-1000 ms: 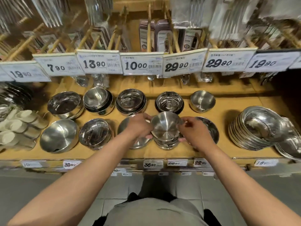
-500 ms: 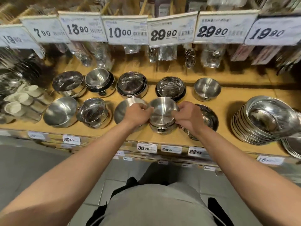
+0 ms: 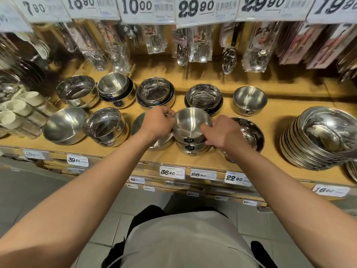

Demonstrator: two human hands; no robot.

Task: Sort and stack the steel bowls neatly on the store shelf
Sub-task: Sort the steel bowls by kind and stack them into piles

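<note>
Lowered since a second ago, the small steel bowl [image 3: 190, 123] is now settling onto its stack [image 3: 191, 147] at the shelf's [image 3: 270, 120] six o'clock edge, left hand [image 3: 157, 123] and right hand [image 3: 220, 131] both gripping its rim, nearly nested.

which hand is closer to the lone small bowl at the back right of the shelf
Right. The right hand grips the stack's top bowl, just front-left of the lone bowl; the left hand is farther left.
</note>
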